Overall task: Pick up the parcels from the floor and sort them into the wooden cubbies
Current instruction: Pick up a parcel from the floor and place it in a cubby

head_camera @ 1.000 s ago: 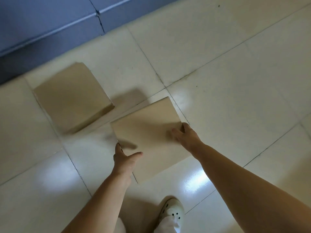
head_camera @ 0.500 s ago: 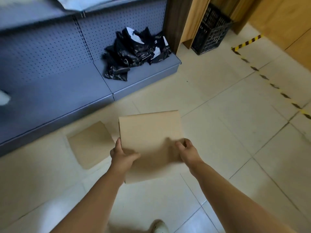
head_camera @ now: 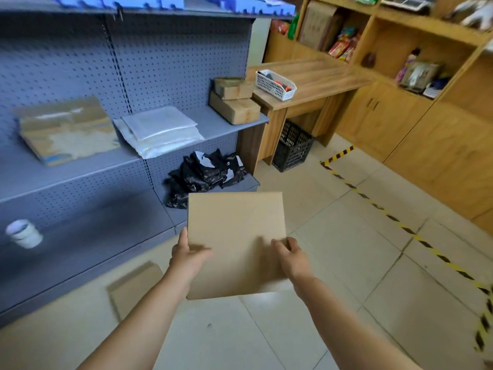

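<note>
Tiled shop floor (head_camera: pixel 333 263): flat brown cardboard parcel (head_camera: pixel 234 236), lifted off it, was gripped by left hand (head_camera: pixel 186 256) and right hand (head_camera: pixel 292 259); wooden cubbies (head_camera: pixel 400 49) next.

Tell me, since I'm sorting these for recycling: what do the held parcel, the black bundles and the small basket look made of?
The held parcel looks like matte brown cardboard or kraft paper: flat, uniform tan, crisp edges. The black bundles seem to be glossy plastic mailers, crinkled with shiny highlights. The small basket appears to be white moulded plastic, its walls a regular lattice.
</note>
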Action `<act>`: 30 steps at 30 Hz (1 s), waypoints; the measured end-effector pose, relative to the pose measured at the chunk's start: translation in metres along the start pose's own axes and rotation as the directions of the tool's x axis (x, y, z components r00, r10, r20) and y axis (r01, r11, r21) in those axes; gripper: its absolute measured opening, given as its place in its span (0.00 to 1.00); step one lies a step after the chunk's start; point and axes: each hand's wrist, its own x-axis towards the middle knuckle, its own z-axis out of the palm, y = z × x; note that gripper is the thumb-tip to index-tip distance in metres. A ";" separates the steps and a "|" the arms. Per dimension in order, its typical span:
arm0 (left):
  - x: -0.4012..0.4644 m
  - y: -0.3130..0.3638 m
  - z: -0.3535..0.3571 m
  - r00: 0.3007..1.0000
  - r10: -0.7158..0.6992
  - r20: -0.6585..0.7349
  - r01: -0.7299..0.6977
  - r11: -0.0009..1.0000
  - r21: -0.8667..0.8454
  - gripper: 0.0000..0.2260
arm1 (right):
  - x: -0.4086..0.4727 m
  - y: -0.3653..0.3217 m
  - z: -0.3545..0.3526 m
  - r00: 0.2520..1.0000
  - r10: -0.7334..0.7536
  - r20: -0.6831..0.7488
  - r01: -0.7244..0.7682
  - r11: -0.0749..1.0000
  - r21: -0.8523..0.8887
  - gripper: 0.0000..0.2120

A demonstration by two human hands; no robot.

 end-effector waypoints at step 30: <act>-0.177 0.247 -0.098 0.752 0.648 0.125 -0.629 0.761 -0.160 0.20 | -0.212 -0.201 -0.128 0.916 -0.347 -0.201 0.399 0.830 0.390 0.28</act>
